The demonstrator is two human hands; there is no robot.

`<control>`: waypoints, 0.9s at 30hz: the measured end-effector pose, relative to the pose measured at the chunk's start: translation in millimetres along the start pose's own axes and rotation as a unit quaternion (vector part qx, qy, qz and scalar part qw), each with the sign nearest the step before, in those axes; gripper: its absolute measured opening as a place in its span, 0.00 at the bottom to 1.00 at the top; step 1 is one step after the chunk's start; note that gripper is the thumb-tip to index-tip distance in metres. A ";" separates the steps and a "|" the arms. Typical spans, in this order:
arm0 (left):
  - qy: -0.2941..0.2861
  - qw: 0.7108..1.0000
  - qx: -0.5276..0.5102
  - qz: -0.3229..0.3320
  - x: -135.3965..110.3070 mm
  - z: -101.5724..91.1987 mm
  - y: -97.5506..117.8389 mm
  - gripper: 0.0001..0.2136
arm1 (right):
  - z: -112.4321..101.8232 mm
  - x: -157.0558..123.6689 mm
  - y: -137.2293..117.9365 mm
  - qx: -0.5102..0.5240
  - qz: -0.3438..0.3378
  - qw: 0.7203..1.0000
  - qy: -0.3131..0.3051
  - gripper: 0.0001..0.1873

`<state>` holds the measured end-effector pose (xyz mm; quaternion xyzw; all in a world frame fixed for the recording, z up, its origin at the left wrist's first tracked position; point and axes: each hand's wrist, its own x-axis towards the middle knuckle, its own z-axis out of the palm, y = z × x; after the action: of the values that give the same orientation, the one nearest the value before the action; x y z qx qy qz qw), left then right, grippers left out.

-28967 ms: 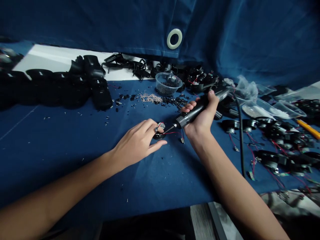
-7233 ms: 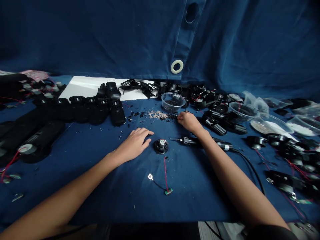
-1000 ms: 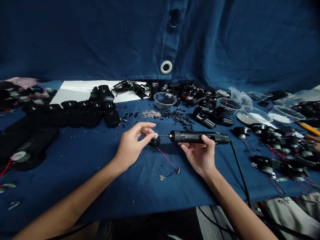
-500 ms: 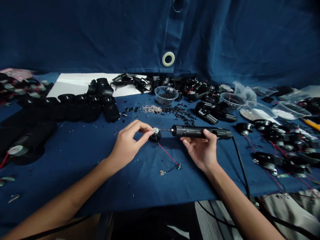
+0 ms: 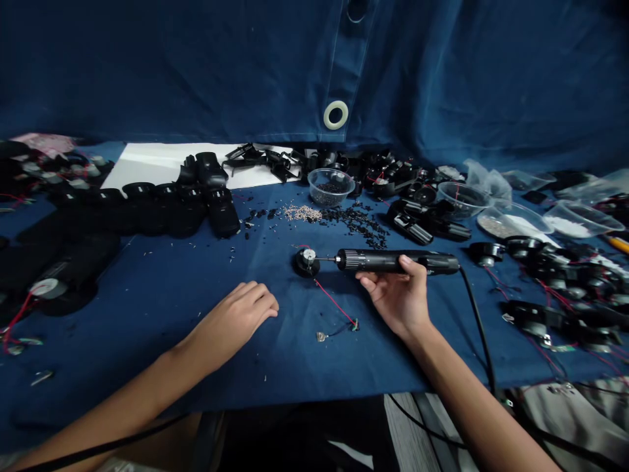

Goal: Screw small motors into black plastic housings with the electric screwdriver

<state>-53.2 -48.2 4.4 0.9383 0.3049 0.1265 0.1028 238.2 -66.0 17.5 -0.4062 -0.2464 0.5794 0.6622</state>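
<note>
My right hand (image 5: 400, 295) is closed around a black corded electric screwdriver (image 5: 398, 261), which lies level and points left. The screwdriver's thin bit reaches a small silver motor (image 5: 308, 255) set on a round black part (image 5: 301, 263). From that part a red wire (image 5: 334, 301) runs to a small green piece (image 5: 354, 324) and a little metal tab (image 5: 322, 337). Left of the motor and apart from it, my left hand (image 5: 240, 313) lies palm down on the blue cloth, fingers curled together. Its fingertips are tucked under, so whatever they hold, if anything, is hidden.
Behind the motor are piles of small screws (image 5: 302, 213) and black bits (image 5: 366, 226), near a clear bowl (image 5: 331, 187). Black housings (image 5: 162, 210) line the left. More wired motor parts (image 5: 535, 318) and plastic trays (image 5: 580, 219) crowd the right. The screwdriver's cord (image 5: 479, 328) hangs over the edge.
My left hand has let go of the motor and moved down and left onto the cloth. The right hand and screwdriver have stayed almost in place. The view has shifted slightly.
</note>
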 end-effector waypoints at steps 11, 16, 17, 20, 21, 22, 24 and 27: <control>0.176 0.944 -0.243 -0.134 41.5 -20.5 23.5 0.03 | 0.7 -1.4 -0.5 0.003 0.014 1.000 0.011 0.17; 0.244 0.877 -0.386 -0.151 60.0 -11.1 28.3 0.05 | 0.5 -3.0 -0.6 0.009 0.020 1.000 0.005 0.17; 0.248 0.864 -0.407 -0.164 61.5 -9.5 28.9 0.06 | 0.5 -3.1 -0.5 0.010 0.020 1.000 0.003 0.17; 0.252 0.852 -0.416 -0.195 63.2 -8.6 32.0 0.05 | 0.6 -3.1 0.0 0.008 0.023 1.000 0.002 0.17; 0.256 0.852 -0.410 -0.200 63.3 -9.1 33.4 0.05 | 0.7 -3.2 0.1 0.007 0.024 1.000 0.002 0.17; 0.261 0.852 -0.405 -0.203 63.5 -9.7 34.8 0.06 | 0.7 -3.3 0.2 0.006 0.024 1.000 0.001 0.17; 0.273 0.850 -0.400 -0.208 64.2 -10.3 37.2 0.06 | 0.7 -3.5 0.2 0.004 0.027 1.000 0.002 0.17; 0.279 0.845 -0.403 -0.212 65.7 -8.9 38.6 0.06 | 0.1 -3.6 0.2 0.004 0.030 1.000 0.003 0.17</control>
<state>16.6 -38.5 34.7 0.6518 0.4347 0.4699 0.4067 237.2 -69.5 17.8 -0.4122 -0.2296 0.5989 0.6471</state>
